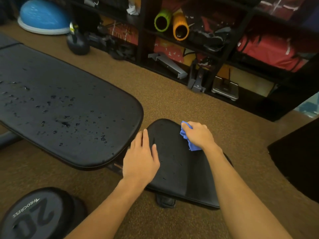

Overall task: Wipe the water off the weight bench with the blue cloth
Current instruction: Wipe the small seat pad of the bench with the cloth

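Observation:
The black weight bench has a long back pad [65, 104] on the left, speckled with many water drops, and a smaller seat pad [179, 169] at the centre with only a few drops. My right hand [198, 135] grips the crumpled blue cloth [187, 138] and holds it against the far right part of the seat pad. My left hand [141, 157] lies flat, fingers straight, on the seat pad's left edge.
A dumbbell marked 20 [38, 216] lies on the brown carpet at the lower left. A kettlebell [77, 42] and a blue balance dome [43, 16] stand at the back left. Black shelving [215, 54] with foam rollers runs along the back. A dark object [296, 161] stands at the right.

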Action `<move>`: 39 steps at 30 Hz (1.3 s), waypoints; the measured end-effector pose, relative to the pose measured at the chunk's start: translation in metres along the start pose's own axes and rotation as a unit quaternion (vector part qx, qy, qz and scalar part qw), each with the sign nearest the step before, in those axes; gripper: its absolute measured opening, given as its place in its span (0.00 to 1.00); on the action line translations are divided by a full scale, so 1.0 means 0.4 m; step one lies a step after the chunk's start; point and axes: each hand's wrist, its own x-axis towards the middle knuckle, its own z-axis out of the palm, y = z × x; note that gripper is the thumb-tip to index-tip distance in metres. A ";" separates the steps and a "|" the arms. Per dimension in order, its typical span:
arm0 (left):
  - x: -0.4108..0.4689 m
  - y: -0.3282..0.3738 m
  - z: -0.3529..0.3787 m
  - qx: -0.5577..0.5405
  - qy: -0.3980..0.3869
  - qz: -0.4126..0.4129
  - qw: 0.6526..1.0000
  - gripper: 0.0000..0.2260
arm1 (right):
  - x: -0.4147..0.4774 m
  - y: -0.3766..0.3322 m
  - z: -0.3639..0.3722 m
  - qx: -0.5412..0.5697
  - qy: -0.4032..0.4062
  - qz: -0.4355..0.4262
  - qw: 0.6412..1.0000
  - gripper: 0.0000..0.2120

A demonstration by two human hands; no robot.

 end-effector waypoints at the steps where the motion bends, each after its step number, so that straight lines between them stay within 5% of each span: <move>1: -0.022 -0.003 0.003 -0.010 0.005 -0.009 1.000 0.31 | 0.014 -0.015 -0.001 0.001 -0.009 0.007 1.000 0.21; 8: -0.037 -0.010 0.005 -0.124 0.045 -0.075 0.988 0.33 | 0.147 -0.155 0.015 0.055 -0.149 0.019 0.987 0.15; 15: -0.028 -0.019 0.012 -0.127 0.045 -0.082 0.988 0.33 | 0.179 -0.241 0.062 -0.036 -0.211 -0.133 0.968 0.13; 21: -0.029 -0.020 0.018 -0.128 0.044 -0.079 0.988 0.33 | 0.203 -0.247 0.045 0.018 -0.267 -0.034 0.963 0.12; 26: -0.029 -0.022 0.019 -0.130 0.041 -0.075 0.988 0.33 | 0.182 -0.294 0.047 -0.049 -0.287 -0.083 0.953 0.12; 32: -0.025 -0.020 0.014 -0.117 0.024 -0.063 0.991 0.33 | 0.189 -0.177 0.034 0.106 -0.233 0.001 0.967 0.15; 36: -0.021 -0.017 0.000 -0.109 0.000 -0.048 0.993 0.31 | 0.113 -0.105 0.062 0.050 -0.050 -0.098 0.993 0.14; 39: -0.016 -0.011 -0.008 -0.085 -0.025 -0.042 0.995 0.30 | 0.012 -0.073 0.087 -0.008 0.035 -0.201 0.979 0.17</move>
